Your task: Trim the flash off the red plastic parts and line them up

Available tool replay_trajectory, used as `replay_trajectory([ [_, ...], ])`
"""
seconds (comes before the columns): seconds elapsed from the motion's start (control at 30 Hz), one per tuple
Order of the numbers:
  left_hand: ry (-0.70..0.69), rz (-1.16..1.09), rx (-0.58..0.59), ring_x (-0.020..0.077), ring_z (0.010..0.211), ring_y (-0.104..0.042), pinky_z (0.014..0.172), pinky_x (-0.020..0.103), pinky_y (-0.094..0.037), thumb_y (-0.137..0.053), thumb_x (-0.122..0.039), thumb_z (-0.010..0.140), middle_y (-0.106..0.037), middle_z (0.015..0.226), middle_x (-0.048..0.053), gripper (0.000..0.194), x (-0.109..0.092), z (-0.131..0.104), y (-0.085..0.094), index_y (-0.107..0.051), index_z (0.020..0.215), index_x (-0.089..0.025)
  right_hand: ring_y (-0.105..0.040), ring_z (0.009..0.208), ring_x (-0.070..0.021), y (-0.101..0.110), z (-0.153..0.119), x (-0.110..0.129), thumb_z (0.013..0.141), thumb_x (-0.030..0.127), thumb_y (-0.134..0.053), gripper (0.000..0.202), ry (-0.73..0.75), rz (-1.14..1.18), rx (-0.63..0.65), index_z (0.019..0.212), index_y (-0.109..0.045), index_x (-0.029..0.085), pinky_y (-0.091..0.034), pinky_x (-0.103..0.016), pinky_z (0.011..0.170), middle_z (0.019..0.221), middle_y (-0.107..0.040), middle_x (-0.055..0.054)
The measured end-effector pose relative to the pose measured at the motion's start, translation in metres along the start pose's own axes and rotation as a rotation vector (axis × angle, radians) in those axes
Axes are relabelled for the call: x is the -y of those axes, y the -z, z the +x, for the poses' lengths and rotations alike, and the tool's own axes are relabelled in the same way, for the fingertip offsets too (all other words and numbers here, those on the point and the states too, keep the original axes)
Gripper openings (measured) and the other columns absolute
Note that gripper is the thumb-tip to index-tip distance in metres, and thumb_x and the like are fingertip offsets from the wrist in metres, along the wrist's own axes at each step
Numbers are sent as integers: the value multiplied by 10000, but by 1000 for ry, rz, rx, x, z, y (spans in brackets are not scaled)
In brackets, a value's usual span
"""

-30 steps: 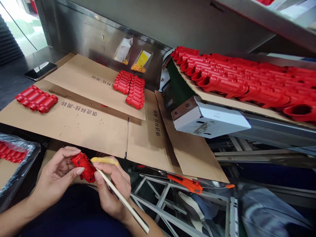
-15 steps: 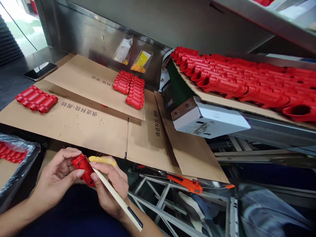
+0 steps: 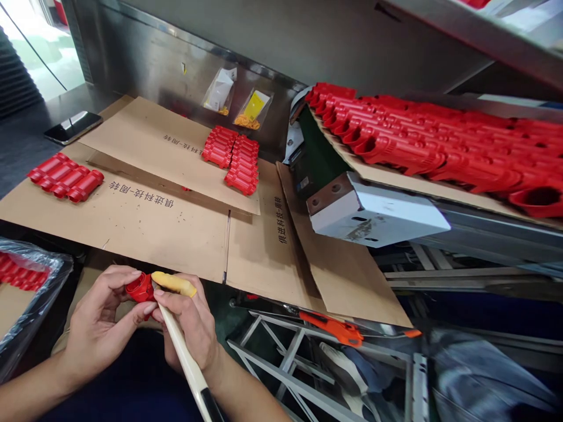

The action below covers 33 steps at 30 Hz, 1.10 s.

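My left hand [image 3: 103,316] is closed round a small red plastic tube part [image 3: 139,287], with thumb and fingers on its sides. The part's round end is turned up towards me. In my right hand [image 3: 191,319] is a slim cream-handled tool [image 3: 176,334] with a dark section near its lower end. The tool's tip meets the near right side of the part, but its shape is too small to make out. A yellow finger cot [image 3: 173,283] covers my right index finger, which lies against the part's rim. The lower part of the red piece is hidden by my fingers.
Cardboard sheets [image 3: 193,240] cover the bench, bearing red parts at left [image 3: 65,177] and back [image 3: 241,164]. A phone [image 3: 73,127] lies far left. Many red parts fill a raised rack [image 3: 417,140] at right. An orange-handled tool [image 3: 332,327] sits below the bench edge.
The red part has been tilted so its end faces up more. My right hand has shifted slightly left, and the tool handle now points more steeply down towards me.
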<state>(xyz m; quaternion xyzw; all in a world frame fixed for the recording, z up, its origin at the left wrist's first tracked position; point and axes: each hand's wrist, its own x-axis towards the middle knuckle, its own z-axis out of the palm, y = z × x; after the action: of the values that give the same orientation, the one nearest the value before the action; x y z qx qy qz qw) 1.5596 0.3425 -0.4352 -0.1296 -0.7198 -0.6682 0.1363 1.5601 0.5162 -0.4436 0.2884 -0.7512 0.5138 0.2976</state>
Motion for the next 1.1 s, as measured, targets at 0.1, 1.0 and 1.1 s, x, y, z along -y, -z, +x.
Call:
replay_trajectory([
  [0.1, 140, -57, -30, 137, 961, -749, 869, 158, -620, -838, -141, 914, -709, 1126, 26, 322, -2, 2, 3, -770, 1182, -305, -711, 1157, -273, 5, -5, 1, 1040, 93, -583, 279, -130, 132, -11, 1291, -647, 196, -639, -466, 969, 1148, -763, -143],
  [1.0, 214, 738, 259, 325, 970, -739, 882, 453, -648, -615, -620, 902, -714, 1061, 165, 688, 23, 126, 59, -529, 1374, -126, -815, 918, -197, 41, -3, -31, 1063, 300, -707, 106, -550, 269, -132, 1120, -772, 239, -669, -305, 852, 983, -823, -78],
  [1.1, 140, 1119, 219, 516, 1107, -656, 973, 673, -529, -548, -502, 885, -673, 1065, 291, 541, 27, 173, 69, -611, 1202, -68, -815, 888, -179, 34, -4, -28, 1058, 281, -709, 88, -508, 259, -123, 1109, -773, 248, -665, -262, 811, 950, -816, -53],
])
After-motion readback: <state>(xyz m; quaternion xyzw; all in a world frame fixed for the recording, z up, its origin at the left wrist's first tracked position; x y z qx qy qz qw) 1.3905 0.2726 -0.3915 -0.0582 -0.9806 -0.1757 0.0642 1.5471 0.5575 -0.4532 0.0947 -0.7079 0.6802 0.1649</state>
